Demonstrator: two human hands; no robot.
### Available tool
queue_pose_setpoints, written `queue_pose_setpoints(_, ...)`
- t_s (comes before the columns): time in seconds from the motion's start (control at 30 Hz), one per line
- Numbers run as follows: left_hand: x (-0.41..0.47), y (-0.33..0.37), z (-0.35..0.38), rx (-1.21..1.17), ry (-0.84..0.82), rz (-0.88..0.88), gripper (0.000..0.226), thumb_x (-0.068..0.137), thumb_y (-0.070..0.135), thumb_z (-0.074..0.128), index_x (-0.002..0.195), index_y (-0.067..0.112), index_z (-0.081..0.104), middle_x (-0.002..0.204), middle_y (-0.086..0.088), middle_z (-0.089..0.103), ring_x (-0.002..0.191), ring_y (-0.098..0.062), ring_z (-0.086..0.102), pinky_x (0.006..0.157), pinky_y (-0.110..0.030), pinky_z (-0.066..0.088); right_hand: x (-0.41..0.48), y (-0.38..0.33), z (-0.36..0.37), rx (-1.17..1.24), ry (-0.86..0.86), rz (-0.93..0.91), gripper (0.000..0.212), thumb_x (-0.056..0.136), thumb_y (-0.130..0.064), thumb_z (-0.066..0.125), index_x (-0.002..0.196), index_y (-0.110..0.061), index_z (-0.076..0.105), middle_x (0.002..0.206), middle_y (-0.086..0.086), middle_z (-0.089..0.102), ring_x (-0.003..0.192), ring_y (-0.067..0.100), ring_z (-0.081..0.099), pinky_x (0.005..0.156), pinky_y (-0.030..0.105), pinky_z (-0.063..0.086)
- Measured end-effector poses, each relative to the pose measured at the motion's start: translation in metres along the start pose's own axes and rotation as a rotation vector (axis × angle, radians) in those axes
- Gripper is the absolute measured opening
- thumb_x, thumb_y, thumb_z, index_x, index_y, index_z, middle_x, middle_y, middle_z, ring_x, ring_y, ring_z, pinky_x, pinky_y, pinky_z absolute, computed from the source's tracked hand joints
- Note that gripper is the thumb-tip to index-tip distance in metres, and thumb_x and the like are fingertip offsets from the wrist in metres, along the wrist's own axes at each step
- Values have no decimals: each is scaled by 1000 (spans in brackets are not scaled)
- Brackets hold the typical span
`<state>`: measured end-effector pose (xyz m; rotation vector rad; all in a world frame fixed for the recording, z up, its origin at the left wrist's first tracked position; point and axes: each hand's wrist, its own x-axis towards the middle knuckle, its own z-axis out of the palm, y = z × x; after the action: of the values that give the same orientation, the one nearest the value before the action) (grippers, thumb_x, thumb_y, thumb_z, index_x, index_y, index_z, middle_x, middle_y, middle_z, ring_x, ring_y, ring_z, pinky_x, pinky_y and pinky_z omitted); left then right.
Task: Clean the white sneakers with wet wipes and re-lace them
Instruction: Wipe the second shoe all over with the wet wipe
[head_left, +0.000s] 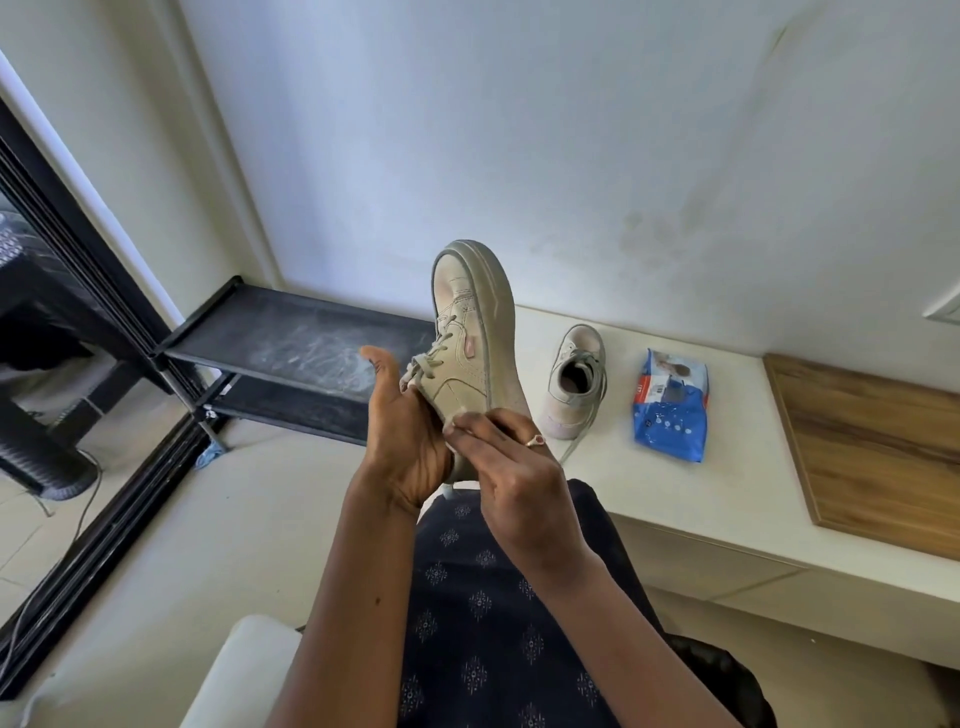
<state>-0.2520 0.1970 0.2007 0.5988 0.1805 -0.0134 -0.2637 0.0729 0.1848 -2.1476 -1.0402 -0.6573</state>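
Head view, single frame.

Held sneaker (470, 332): raised at frame centre, toe at 12 o'clock, heel at 6. Thick sole edge faces 3 o'clock, upper faces 9. Colour off-white to beige, greyed along the sole rim and toe. Small pink tab on the side panel. Laces (434, 358) threaded, lying loose across the eyelets.

Left hand (405, 447): cradles the heel end from the 9 o'clock side, palm against the collar, thumb straight and pointing to 12. Its fingers are hidden behind the shoe, so I cannot tell their spread.

Right hand (514, 467): comes in from 5 o'clock, fingers bent close together, tips pinching the lower side panel near the heel. A pale scrap shows under the tips; cannot tell what it is. Ring (535, 440) on one finger.

Second sneaker (576, 384): at 3 o'clock of the held one, upright on the white ledge (727, 483), opening toward the camera, one lace trailing off toward 7 o'clock. Same pale tone.

Wipes pack (670, 410): blue, flat on the ledge, just beside the second sneaker at its 3 o'clock.

Black shoe rack (291, 343) at 9 o'clock. Wooden board (872, 457) on the ledge at 4 o'clock.
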Motion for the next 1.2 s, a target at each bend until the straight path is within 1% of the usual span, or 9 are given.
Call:
queue_pose_setpoints(0.07,-1,-1,1,7,16,-20,102,79,82,16,132,2,50,121,-23,59,107,-33,59,99,-41,47,0,1,0,-6,-5,-8,24,86,-4,51,99,-2,71,104,6,70,97,23,60,80,34,54)
queue_pose_setpoints(0.27,-5,-8,11,36,-60,-100,103,78,83,18,113,-3,62,106,-18,63,102,-28,63,102,-35,46,34,7,3,-10,-33,6,23,83,-2,55,99,-2,71,103,7,70,95,26,63,81,33,52)
queue_pose_setpoints(0.37,-3,-6,8,7,-62,-100,106,78,84,19,130,-3,49,114,-17,60,115,-28,55,115,-39,28,42,7,4,-4,-38,22,27,85,-7,48,101,-3,70,104,6,69,95,26,62,83,33,52)
queue_pose_setpoints(0.47,-1,-6,4,-10,-71,-110,109,76,84,22,139,-3,41,118,-17,58,121,-30,49,117,-42,23,41,2,10,16,-29,82,31,85,-10,44,99,-2,70,102,8,70,94,27,61,83,33,53)
queue_pose_setpoints(0.63,-4,-6,2,-30,-48,-112,107,76,85,17,132,-1,48,109,-16,61,108,-29,57,112,-40,32,40,-6,17,-11,-47,144,29,84,-9,46,97,-3,71,100,7,70,91,27,62,79,31,54)
queue_pose_setpoints(0.77,-2,-3,1,-78,-18,-83,105,79,83,16,137,0,45,120,-18,59,114,-31,56,109,-40,37,29,-5,12,-19,-62,111,25,84,-8,49,96,-1,71,94,6,70,82,28,59,75,33,55)
queue_pose_setpoints(0.9,-2,-6,5,-93,-25,-92,105,79,83,15,133,-1,47,118,-19,60,112,-31,58,106,-40,40,32,0,10,-12,-64,117,30,86,-11,45,94,-2,71,93,7,70,83,29,62,79,32,51)
queue_pose_setpoints(1.03,-2,-10,8,-80,-59,-104,105,79,83,15,129,-2,49,113,-18,63,110,-28,60,107,-37,39,45,4,10,-62,-80,148,23,79,-1,61,100,-1,71,102,10,70,93,30,63,85,32,51)
queue_pose_setpoints(1.2,-3,-5,5,-65,-29,-58,100,82,80,13,129,-1,50,113,-22,63,105,-33,62,100,-41,47,29,1,8,-44,-104,107,24,81,-2,59,103,-1,69,102,8,69,87,30,63,81,33,52)
